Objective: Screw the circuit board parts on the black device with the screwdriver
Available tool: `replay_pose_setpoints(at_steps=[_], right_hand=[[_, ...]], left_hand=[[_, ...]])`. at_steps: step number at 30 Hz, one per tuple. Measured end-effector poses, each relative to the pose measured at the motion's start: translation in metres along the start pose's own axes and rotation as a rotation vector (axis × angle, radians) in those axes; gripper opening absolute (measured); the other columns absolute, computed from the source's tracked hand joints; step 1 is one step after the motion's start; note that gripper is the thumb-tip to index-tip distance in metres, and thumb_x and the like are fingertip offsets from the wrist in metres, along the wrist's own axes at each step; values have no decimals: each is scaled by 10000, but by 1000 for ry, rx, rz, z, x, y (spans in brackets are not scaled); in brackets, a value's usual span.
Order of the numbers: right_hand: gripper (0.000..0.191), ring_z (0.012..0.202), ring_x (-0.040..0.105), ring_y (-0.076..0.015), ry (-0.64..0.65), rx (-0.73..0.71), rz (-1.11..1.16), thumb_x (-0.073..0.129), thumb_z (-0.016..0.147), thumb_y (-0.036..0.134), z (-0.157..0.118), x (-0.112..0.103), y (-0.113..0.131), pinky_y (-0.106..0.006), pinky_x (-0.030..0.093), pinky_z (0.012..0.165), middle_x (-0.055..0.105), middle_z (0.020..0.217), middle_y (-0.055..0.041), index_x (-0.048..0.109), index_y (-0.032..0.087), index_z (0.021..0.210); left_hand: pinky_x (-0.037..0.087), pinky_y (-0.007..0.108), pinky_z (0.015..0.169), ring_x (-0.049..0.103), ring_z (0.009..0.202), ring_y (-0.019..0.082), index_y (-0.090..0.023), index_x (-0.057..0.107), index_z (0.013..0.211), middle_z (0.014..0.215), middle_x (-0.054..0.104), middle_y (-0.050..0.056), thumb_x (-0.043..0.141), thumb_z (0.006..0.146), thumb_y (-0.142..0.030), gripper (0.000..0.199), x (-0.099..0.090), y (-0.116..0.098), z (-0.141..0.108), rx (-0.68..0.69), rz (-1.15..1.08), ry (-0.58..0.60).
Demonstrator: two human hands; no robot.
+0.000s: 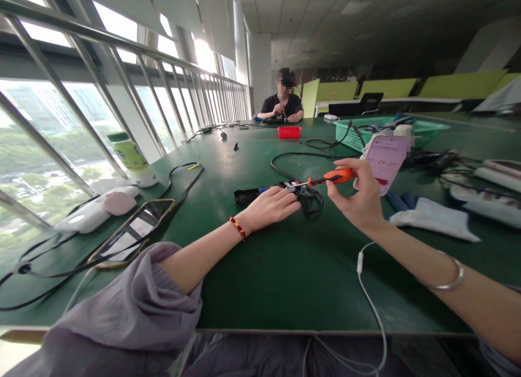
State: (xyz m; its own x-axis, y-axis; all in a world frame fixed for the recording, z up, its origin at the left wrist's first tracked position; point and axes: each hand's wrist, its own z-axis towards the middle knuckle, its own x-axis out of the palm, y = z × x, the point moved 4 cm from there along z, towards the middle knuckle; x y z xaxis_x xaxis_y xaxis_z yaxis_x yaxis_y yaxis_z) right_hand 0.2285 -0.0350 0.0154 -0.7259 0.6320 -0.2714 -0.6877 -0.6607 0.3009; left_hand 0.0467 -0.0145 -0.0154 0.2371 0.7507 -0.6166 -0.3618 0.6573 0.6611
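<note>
My right hand [360,198] pinches an orange-and-black screwdriver [331,176] by its handle. The metal shaft points left, its tip at a black elongated device [246,196] lying on the green table. Blue and red parts show in the device's opened body, but its exact kind cannot be made out. Across its near side lies my left hand [271,210], fingers bent over and gripping it; they hide much of its middle. A black cord [280,155] loops around the right end of the device.
Right of my hands, a lit phone [386,163] stands tilted before a green basket [345,135]. Cloth gloves [437,217] lie nearby. Leftward are another phone [136,233], straps and a bottle [132,159]. A red bin [289,133] stands ahead; a person [280,107] sits beyond.
</note>
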Motion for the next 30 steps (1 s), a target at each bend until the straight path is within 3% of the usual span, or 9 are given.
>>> replay_pose_setpoints(at_steps=[5,10,15,20,23,25,28,30], right_hand=[[128,542,500,-157,93,47,-21,610,765,295,0,3,-1,-337,434,648,501,525,46,564,230,866],[333,774,599,-191,5,4,28,643,708,243,0,0,0,-352,469,717,617,893,-35,534,223,1022],[132,568,536,-159,76,54,-17,627,759,295,0,3,-3,-346,453,651,546,584,30,568,231,857],[296,803,606,-207,-17,4,21,649,713,243,0,-1,-1,-374,483,732,626,884,-44,550,225,990],[158,659,581,-177,39,39,-8,642,743,275,0,1,-1,-370,474,696,600,701,3,562,233,873],[134,612,563,-160,36,43,-4,633,759,284,0,1,-2,-360,471,677,573,662,17,558,234,858],[260,770,594,-179,-58,-7,67,622,748,250,0,-1,-2,-354,487,719,587,873,-35,531,229,991],[296,809,587,-187,-63,-4,95,619,743,240,0,-1,-2,-351,490,723,574,906,-47,517,222,1021]], left_hand=[[374,303,707,544,771,153,-157,552,920,856,604,49,336,964,-141,221,3,0,0,-8,-1,45],[345,321,670,523,790,177,-150,553,935,864,588,70,342,941,-142,212,7,2,-1,-70,-31,118],[342,334,669,522,799,196,-154,554,968,856,595,65,357,929,-137,202,8,18,-7,-244,-19,175],[373,357,768,541,907,233,-148,542,1059,977,614,93,394,934,-225,208,18,39,-24,-626,-18,270],[393,356,815,556,968,240,-138,517,1147,1057,619,98,352,964,-343,320,29,42,-33,-815,-110,340],[404,349,817,574,959,230,-149,536,1116,1035,636,85,310,978,-367,343,35,41,-36,-846,-194,407],[415,345,819,588,944,224,-163,554,1058,999,651,75,298,979,-390,352,38,40,-36,-819,-257,444],[420,346,823,589,942,226,-166,555,1046,997,651,78,300,975,-413,362,38,41,-36,-803,-264,441]])
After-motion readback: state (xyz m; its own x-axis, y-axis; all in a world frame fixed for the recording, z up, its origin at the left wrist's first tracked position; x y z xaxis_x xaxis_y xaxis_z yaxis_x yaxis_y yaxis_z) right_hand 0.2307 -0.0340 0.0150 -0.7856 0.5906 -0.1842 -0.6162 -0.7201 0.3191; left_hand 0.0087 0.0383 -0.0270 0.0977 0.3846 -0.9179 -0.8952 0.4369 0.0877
